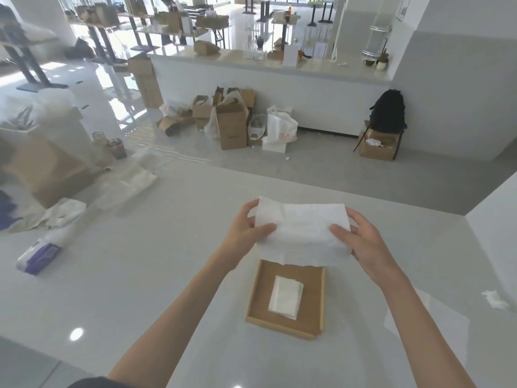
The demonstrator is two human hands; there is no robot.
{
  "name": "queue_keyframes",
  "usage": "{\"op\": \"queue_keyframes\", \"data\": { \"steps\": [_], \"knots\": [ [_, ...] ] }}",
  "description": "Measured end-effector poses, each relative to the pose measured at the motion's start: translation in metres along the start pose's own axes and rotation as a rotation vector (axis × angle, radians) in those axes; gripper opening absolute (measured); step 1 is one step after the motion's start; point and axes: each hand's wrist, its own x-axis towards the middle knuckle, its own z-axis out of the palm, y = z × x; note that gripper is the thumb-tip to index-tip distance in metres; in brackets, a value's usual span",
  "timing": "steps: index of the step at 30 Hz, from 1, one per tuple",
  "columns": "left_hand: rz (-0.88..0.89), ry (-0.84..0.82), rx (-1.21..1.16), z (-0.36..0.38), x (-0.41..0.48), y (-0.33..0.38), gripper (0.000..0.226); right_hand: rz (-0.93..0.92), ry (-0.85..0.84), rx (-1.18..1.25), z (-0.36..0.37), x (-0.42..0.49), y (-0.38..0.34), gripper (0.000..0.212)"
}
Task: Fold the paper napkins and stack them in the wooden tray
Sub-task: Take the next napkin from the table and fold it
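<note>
Table, L to R, clock read from your seat.

1. 9 o'clock, near the L edge: purple-and-white tissue pack, lying flat. Crumpled white material just beyond it, approx. 10 o'clock; can't tell if cloth or paper.
2. Your left hand: thumb on the near face of the napkin, fingers curled behind its L end. Clamped on the napkin.
3. Napkin: white, creased, spread wide btwn both hands at 12 o'clock, held off the table. Its lower edge hangs across the far rim of the tray as seen from the head cam.
4. Tray: wooden, flat on the table directly in front of you, below the napkin. One folded napkin lies inside, roughly centre, slightly askew.
5. Your right hand: thumb on the near face, fingers wrapped behind the R end. Also clamped on the napkin.
6. 3 o'clock, well apart from the tray: small torn white scrap on the table.
</note>
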Motion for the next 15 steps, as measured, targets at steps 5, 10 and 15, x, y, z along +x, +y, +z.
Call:
{"op": "queue_keyframes", "data": {
  "steps": [5, 10, 15],
  "knots": [
    [0.057, -0.04, -0.007, -0.008, 0.004, 0.014, 0.063, -0.007, -0.02, 0.017, -0.001, 0.005, -0.009, 0.051],
    [0.057, -0.001, 0.114, -0.004, 0.014, 0.025, 0.083, -0.014, 0.003, 0.071, -0.007, 0.006, -0.015, 0.056],
    [0.078, -0.107, 0.198, 0.0, 0.018, 0.031, 0.071, -0.073, 0.093, -0.053, -0.018, 0.004, -0.02, 0.049]
  ]
}}
